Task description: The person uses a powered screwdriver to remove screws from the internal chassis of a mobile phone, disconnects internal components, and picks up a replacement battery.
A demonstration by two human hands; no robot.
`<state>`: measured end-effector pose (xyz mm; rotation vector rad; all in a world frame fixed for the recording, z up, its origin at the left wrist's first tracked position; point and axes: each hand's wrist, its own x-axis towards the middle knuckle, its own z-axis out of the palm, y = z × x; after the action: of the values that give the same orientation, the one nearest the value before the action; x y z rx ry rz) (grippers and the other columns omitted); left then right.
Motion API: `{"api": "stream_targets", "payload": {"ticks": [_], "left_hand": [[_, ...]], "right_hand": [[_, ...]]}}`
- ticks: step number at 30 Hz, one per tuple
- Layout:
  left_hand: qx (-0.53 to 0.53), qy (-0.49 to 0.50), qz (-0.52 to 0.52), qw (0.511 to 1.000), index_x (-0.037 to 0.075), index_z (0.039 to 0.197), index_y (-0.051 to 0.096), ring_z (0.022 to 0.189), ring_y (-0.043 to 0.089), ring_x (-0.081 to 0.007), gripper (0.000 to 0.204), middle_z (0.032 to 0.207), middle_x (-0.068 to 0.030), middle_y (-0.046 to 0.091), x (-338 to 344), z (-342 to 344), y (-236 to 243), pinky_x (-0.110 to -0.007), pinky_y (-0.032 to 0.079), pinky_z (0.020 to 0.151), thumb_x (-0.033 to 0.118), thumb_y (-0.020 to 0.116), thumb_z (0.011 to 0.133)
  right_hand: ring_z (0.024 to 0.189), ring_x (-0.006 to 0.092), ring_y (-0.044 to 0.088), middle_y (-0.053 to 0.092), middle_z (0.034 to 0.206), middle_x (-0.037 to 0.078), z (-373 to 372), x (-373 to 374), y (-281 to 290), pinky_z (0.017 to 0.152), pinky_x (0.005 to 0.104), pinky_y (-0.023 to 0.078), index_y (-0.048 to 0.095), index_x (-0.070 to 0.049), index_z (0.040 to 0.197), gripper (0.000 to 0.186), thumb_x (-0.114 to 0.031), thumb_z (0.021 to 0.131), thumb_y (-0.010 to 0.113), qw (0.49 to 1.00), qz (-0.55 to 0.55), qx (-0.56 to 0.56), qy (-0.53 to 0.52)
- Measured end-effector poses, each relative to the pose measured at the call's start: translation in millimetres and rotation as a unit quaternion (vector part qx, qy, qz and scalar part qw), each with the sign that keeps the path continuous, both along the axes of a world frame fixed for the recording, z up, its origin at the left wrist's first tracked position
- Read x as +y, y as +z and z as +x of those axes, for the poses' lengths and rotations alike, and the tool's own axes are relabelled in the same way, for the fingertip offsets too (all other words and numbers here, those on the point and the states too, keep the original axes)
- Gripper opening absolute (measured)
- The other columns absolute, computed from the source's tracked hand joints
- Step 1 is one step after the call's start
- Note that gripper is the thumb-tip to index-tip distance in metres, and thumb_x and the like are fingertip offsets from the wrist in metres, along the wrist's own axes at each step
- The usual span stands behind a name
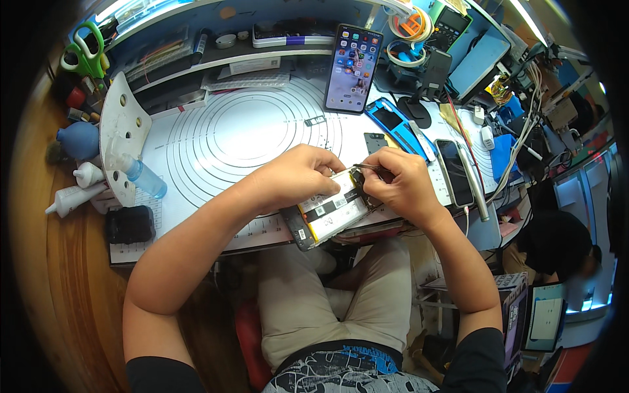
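Over the tabletop (249,134) front edge, I noted the phone (334,211) opened, unclosed; left hand (298,173) gripped it, right hand (403,180) pinched a slim tool (373,168).

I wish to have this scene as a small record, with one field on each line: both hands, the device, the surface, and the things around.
left hand: fingers bent at the device's upper end; grip partly hidden
right hand: pinches a thin dark tool, probably tweezers
device: opened phone, white battery exposed, at the near edge
surface: white mat with printed rings
behind: upright phone, screen lit; blue phone frame
left side: clear blue bottle; green-handled scissors
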<state>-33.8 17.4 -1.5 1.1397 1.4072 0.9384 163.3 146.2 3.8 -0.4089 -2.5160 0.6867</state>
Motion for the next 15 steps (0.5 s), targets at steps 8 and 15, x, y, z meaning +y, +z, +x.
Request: {"api": "stream_targets", "payload": {"ticks": [8,15], "left_hand": [[-0.008,-0.036,0.006,0.999,-0.004,0.127,0.058,0.077,0.06,-0.0088,0.041,0.088,-0.0032,0.066,0,-3,6,-0.025,0.047,0.068,0.005,0.068,0.088],[-0.045,-0.037,0.028,0.998,0.003,0.134,0.054,0.094,0.059,-0.0093,0.049,0.11,-0.0077,0.065,-1,-9,9,-0.024,0.048,0.081,-0.001,0.063,0.085]], "right_hand": [[0.067,0.0134,0.06,0.067,0.076,0.008,4,-8,7,0.061,0.0284,0.049,0.072,0.003,0.091,0.012,-0.007,0.085,0.072,0.988,-0.152,0.028,-0.014],[0.063,0.0071,0.057,0.065,0.073,0.005,0,-16,2,0.058,0.0256,0.047,0.071,0.006,0.091,0.014,-0.007,0.088,0.072,0.972,-0.226,0.069,-0.012]]}}
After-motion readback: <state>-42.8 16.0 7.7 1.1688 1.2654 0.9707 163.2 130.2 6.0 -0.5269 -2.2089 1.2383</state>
